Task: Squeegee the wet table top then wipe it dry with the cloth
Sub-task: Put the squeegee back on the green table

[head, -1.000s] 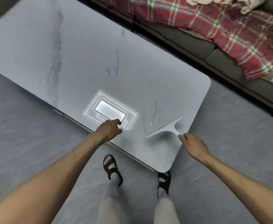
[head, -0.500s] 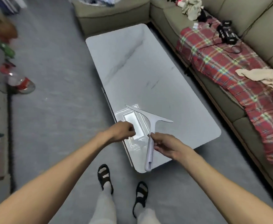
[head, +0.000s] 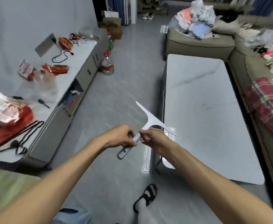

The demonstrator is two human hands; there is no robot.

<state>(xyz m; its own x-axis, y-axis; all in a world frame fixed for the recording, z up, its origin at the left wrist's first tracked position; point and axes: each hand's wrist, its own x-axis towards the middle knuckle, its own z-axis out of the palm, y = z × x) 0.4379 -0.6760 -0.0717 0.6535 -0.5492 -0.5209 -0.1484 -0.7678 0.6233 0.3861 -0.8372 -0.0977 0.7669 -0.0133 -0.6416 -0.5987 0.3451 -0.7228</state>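
Observation:
Both hands hold a white squeegee (head: 152, 120) in the air over the floor, just left of the table's near left corner. My left hand (head: 122, 136) wraps the grey handle at its middle. My right hand (head: 153, 137) pinches the handle just below the blade. The blade points up and away, and its right tip overlaps the table edge. The pale marble table top (head: 205, 113) stretches away on the right. No cloth for wiping is clearly in view.
A low cabinet (head: 77, 75) on the left carries bags, cables and packets. A plastic bottle (head: 107, 64) stands on the floor. An olive sofa (head: 197, 44) with piled clothes and a red plaid blanket (head: 268, 101) wraps the table's far and right sides. My sandalled foot (head: 147, 196) is below.
The squeegee has come off the table top and moved left over the floor. My left hand left the table and took the handle. The view swung left and up into the room.

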